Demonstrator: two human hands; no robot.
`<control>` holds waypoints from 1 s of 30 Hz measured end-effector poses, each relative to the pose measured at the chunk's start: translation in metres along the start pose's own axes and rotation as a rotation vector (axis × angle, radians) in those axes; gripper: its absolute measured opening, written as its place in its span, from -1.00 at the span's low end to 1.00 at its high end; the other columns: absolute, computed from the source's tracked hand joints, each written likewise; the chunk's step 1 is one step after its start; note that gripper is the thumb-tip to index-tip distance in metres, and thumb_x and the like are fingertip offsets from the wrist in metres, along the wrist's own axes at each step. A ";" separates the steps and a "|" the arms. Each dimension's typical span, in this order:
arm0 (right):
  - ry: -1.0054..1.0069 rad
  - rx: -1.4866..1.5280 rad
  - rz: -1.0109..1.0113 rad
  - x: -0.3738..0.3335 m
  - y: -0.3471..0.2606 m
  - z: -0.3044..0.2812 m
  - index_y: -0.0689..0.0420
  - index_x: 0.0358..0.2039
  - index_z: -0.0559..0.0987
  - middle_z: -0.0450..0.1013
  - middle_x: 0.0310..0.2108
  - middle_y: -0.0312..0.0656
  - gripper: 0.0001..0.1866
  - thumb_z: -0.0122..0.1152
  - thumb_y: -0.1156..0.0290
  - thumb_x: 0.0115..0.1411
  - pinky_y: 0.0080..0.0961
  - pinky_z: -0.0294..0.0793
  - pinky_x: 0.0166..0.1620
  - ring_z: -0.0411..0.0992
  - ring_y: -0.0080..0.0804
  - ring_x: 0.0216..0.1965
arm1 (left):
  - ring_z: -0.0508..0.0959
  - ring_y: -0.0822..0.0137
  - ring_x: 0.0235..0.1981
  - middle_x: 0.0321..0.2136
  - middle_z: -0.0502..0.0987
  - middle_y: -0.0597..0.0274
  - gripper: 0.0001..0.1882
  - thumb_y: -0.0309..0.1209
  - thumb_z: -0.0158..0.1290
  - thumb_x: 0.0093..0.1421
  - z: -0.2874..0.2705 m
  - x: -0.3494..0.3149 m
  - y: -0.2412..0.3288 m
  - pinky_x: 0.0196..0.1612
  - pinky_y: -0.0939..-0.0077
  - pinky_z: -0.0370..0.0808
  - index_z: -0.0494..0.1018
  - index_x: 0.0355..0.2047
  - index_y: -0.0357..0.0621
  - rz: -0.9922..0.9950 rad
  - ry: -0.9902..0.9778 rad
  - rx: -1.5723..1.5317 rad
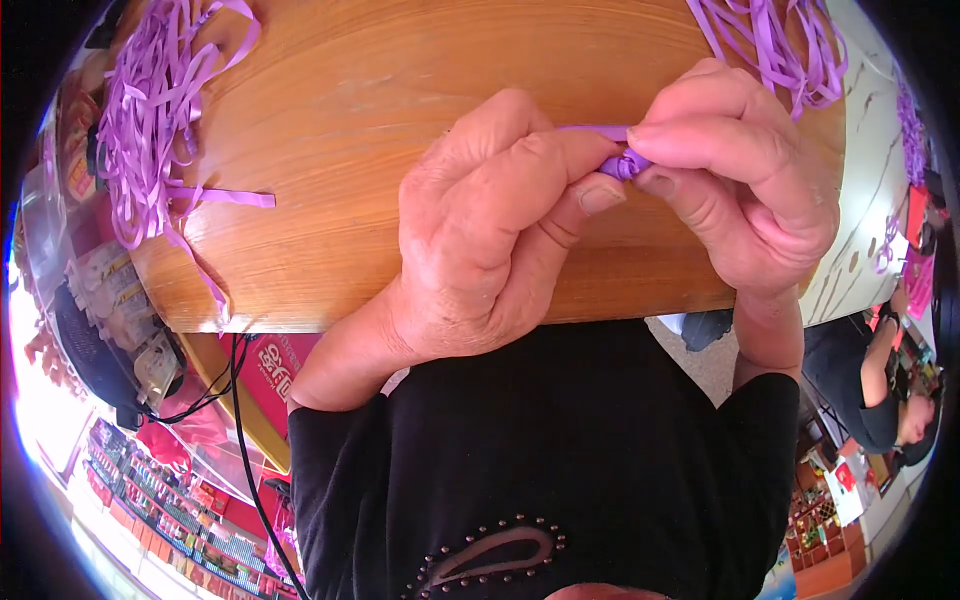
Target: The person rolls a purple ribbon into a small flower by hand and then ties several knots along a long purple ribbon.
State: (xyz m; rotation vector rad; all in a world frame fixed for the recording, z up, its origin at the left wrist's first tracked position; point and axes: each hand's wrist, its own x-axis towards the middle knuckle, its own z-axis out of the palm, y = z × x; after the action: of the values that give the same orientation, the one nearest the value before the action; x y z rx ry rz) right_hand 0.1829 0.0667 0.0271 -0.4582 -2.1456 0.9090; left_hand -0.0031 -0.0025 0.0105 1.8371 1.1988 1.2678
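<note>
My left hand [490, 225] and my right hand [740, 180] meet over the near edge of a wooden table [340, 100]. Both pinch a small folded purple ribbon piece [624, 162] between thumbs and forefingers. A short flat length of the ribbon sticks out along my right forefinger. Most of the piece is hidden by my fingers.
A heap of loose purple ribbon strips [150, 110] lies at the table's left side, and another bunch [775, 40] at the far right corner. A black cable [245, 440] hangs below the table edge. Another person [880, 390] in dark clothes sits at the right.
</note>
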 end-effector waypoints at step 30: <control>0.027 0.061 0.082 -0.005 -0.002 0.004 0.31 -0.34 0.54 0.44 -0.43 -0.09 -0.80 0.30 0.60 -0.03 -0.51 0.30 -0.36 0.35 -0.34 -0.44 | 0.39 0.36 -0.59 -0.57 0.45 0.19 -0.76 -0.60 0.23 -0.07 -0.004 -0.002 -0.003 -0.55 0.56 0.28 0.55 -0.32 -0.28 0.034 0.048 0.038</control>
State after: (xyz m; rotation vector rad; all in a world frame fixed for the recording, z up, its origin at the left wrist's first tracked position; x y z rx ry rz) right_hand 0.1830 0.0612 0.0241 -0.5274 -2.0813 1.0055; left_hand -0.0079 -0.0028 0.0082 1.8711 1.2302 1.3228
